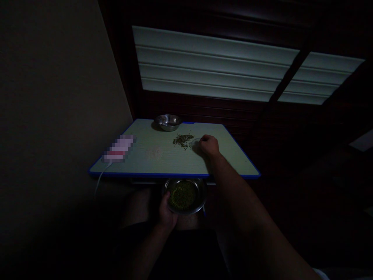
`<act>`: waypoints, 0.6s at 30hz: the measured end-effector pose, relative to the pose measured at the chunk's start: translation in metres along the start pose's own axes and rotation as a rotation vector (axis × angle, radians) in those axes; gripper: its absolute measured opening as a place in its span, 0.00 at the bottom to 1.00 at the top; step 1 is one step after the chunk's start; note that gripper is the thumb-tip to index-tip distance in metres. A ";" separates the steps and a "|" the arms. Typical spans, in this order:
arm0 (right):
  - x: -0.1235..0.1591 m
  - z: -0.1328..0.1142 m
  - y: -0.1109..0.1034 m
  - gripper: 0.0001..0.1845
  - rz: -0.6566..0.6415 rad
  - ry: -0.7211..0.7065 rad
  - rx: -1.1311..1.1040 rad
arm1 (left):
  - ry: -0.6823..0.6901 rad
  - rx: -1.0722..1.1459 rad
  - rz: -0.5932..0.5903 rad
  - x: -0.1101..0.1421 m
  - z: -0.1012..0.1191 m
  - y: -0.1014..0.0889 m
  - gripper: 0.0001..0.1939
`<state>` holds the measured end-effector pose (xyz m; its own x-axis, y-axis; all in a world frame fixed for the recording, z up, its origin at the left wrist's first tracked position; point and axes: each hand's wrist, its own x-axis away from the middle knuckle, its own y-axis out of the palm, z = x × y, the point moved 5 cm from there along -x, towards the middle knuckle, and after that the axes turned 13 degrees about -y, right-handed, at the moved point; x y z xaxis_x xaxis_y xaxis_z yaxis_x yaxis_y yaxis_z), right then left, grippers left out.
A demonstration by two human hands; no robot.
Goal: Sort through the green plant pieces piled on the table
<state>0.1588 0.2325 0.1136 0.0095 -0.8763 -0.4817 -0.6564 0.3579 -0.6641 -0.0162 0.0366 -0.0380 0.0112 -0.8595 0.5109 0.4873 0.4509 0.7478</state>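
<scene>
My left hand [168,214] grips the rim of a metal bowl [201,202] below the table's front edge, thumb over the side. Small green beans [183,195], apparently mung beans, cover the bottom of this bowl. Over the table, my right hand [209,146] is closed beside a loose pile of green beans [183,140]. A faint, see-through shape shows at its fingers, too dim to name. Left of that pile, a patch of pale small grains [154,153] is spread on the tabletop.
The pale table [140,167] has a blue edge. A second metal bowl [168,123] stands at its back left. A blurred-out phone-like object [119,148] with a white cable [100,179] lies on the left. A wall and dark shutters with pale slats stand close around.
</scene>
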 end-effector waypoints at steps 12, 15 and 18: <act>-0.001 0.000 0.007 0.10 -0.042 -0.050 -0.066 | 0.032 0.002 -0.009 0.001 0.002 0.001 0.15; -0.001 -0.001 0.010 0.09 -0.066 -0.076 -0.115 | 0.020 -0.004 -0.016 0.001 0.001 0.003 0.15; -0.001 -0.001 0.009 0.09 -0.032 -0.083 -0.129 | 0.006 -0.010 -0.007 0.002 0.001 0.002 0.15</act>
<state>0.1523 0.2360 0.1090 0.0911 -0.8550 -0.5106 -0.7460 0.2811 -0.6037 -0.0157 0.0365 -0.0349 0.0129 -0.8639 0.5036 0.4963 0.4427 0.7468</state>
